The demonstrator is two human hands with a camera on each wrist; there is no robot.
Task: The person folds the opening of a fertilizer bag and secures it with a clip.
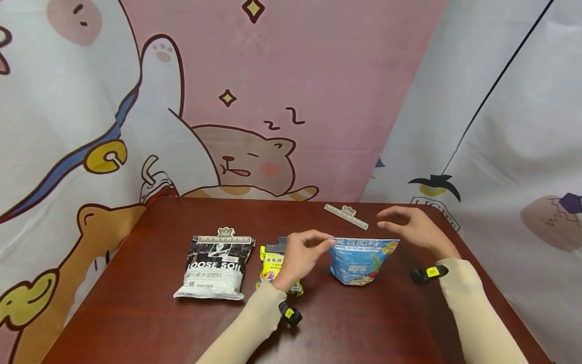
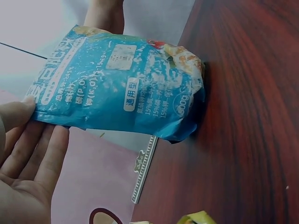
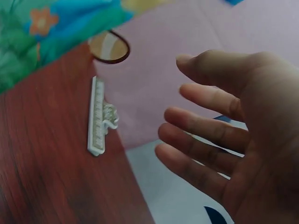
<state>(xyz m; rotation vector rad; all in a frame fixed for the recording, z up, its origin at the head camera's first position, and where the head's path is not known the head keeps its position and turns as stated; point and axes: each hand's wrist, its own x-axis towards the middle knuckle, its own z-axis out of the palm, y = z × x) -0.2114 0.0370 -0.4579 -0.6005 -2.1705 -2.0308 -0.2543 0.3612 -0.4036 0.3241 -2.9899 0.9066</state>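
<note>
A blue fertilizer bag (image 1: 356, 263) marked 500g stands upright on the table. My left hand (image 1: 302, 253) pinches its top left corner between thumb and fingers, as the left wrist view also shows. To the right of the bag my right hand (image 1: 411, 226) is raised, fingers loosely spread and holding nothing. Behind the bag lies a long pale sealing clip (image 1: 346, 216) with a crown-shaped handle, near the table's back edge. In the right wrist view the clip (image 3: 98, 116) lies to the left of the right hand's fingertips.
A black and white soil bag (image 1: 213, 270) with a similar clip (image 1: 226, 236) across its top lies at the left. Partly behind my left hand is a yellow bag (image 1: 273, 263) with a grey clip. A cartoon-printed curtain (image 1: 318, 76) hangs behind the dark red table (image 1: 364, 328).
</note>
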